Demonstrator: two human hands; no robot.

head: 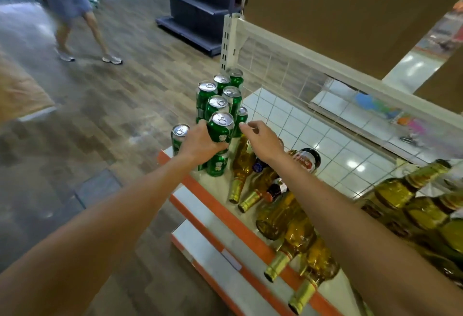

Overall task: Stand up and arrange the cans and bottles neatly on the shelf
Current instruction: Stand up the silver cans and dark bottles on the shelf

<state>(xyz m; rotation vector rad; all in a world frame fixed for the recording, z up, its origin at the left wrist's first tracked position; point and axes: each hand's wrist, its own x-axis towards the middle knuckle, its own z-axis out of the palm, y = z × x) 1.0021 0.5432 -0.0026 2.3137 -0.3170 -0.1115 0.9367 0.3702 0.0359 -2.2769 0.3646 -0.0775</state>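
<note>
Several green cans (217, 95) stand stacked at the left end of the shelf (215, 197), which has an orange front edge. My left hand (200, 144) grips one green can (221, 127) on the upper layer of the stack. My right hand (260, 137) hovers beside it, fingers loosely curled and holding nothing, a fingertip near a small can (241, 118). Several amber bottles (288, 218) lie on their sides along the shelf below my right arm. More bottles (416, 205) lean at the right.
A white wire grid (283, 77) backs the shelf. A lower shelf tier (213, 248) juts out below. A person (72, 12) walks on the wooden floor at the upper left. A dark shelving unit (200, 2) stands behind. Brown cardboard (350, 9) hangs overhead.
</note>
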